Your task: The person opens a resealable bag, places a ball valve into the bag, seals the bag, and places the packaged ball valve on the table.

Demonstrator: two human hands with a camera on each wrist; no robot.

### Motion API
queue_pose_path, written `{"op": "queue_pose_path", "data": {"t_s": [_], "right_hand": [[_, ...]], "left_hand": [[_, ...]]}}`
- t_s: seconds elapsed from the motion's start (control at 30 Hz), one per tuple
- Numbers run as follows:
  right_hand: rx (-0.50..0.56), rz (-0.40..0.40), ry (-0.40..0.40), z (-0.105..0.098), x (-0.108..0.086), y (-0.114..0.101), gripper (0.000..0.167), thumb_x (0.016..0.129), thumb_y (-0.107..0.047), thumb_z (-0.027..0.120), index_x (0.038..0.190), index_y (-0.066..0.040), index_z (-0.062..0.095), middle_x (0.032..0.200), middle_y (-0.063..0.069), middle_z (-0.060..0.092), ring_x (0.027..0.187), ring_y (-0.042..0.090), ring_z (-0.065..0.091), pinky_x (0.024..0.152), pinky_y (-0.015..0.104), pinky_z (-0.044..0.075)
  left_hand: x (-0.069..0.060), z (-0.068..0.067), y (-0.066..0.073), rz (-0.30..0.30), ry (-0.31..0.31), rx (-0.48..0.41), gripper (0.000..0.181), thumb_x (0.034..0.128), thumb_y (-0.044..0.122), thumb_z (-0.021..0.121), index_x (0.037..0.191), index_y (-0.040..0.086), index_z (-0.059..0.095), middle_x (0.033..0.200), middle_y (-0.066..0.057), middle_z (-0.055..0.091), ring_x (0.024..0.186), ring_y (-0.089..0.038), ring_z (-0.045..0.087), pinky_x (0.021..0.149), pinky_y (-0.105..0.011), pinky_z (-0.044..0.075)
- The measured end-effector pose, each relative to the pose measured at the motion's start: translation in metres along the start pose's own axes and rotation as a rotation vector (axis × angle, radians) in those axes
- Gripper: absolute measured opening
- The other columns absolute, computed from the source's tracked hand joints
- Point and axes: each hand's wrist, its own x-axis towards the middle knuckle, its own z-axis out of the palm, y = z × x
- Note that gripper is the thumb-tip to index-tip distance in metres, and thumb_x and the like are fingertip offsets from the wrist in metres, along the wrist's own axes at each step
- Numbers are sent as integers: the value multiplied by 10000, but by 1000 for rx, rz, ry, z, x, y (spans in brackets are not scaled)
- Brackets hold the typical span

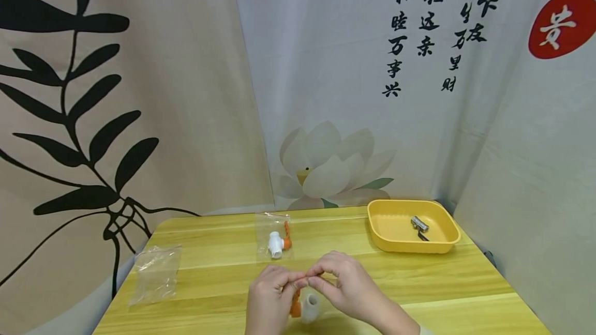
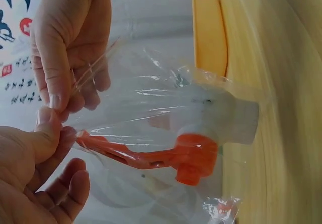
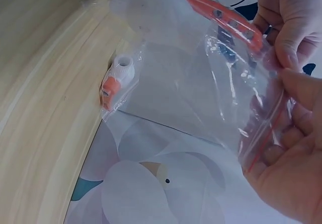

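A clear zip bag (image 2: 146,98) hangs between both hands, with a white valve (image 2: 221,113) and its orange handle (image 2: 136,156) inside. My left hand (image 1: 272,299) pinches the bag's top edge between thumb and finger, close to the handle's tip. Thumb and finger of my right hand (image 1: 346,288) pinch the same edge, right beside the left fingertips. The red seal line (image 3: 266,136) runs along the bag's top by the right hand. In the head view the valve (image 1: 310,308) shows below the hands.
A second bagged white valve (image 1: 276,245) with an orange handle lies farther back on the wooden table (image 1: 219,262). An empty clear bag (image 1: 155,275) lies at the left. At the back right stands a yellow tray (image 1: 410,246) holding a metal part (image 1: 419,224).
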Motion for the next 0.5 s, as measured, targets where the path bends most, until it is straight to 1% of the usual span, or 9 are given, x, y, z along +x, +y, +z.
{"op": "queue_pose_path", "data": {"t_s": [0.13, 0.17, 0.23, 0.3, 0.33, 0.43, 0.5], "right_hand": [[-24, -68, 36, 1, 2, 1, 112, 980, -136, 789, 933, -237, 777, 917, -139, 771, 880, 9, 674, 786, 238, 588], [-36, -88, 48, 2, 2, 0, 125, 971, -120, 794, 925, -234, 773, 909, -139, 769, 872, 9, 673, 784, 237, 585], [-61, -122, 70, 3, 3, 0, 142, 952, -99, 805, 916, -231, 768, 897, -138, 765, 858, 12, 673, 778, 238, 581], [-82, -141, 85, 3, 3, 0, 147, 942, -93, 812, 920, -230, 764, 897, -135, 766, 851, 13, 676, 774, 240, 577], [-91, -145, 89, 3, 3, 0, 142, 940, -97, 816, 925, -228, 763, 899, -133, 766, 850, 13, 677, 774, 240, 577], [-99, -144, 96, 4, 3, 0, 122, 939, -122, 825, 935, -222, 756, 901, -132, 765, 845, 9, 675, 770, 235, 572], [-97, -132, 98, 4, 3, 0, 113, 931, -141, 834, 929, -221, 754, 894, -136, 760, 838, 1, 664, 769, 217, 560]], "left_hand": [[-1, -2, 6, -189, -53, -85, 83, 737, 188, 910, 787, 196, 844, 751, 89, 749, 693, 34, 604, 551, -151, 518], [-1, -3, 7, -225, -60, -101, 76, 744, 196, 907, 787, 200, 844, 759, 85, 748, 695, 43, 604, 552, -164, 526], [-1, -3, 8, -258, -62, -119, 76, 746, 198, 908, 783, 203, 842, 766, 81, 749, 687, 50, 609, 558, -178, 541], [-1, -3, 8, -247, -50, -119, 88, 741, 182, 912, 780, 206, 837, 765, 82, 750, 698, 50, 621, 576, -169, 551], [-1, -2, 7, -228, -40, -117, 98, 738, 167, 914, 777, 205, 833, 762, 85, 750, 698, 48, 623, 583, -158, 551], [-1, -1, 4, -155, -4, -106, 136, 737, 120, 915, 777, 204, 816, 757, 100, 748, 701, 43, 623, 598, -119, 535], [0, -1, 2, -88, 20, -74, 166, 729, 100, 915, 781, 205, 797, 765, 110, 747, 712, 26, 625, 617, -102, 525]]}}
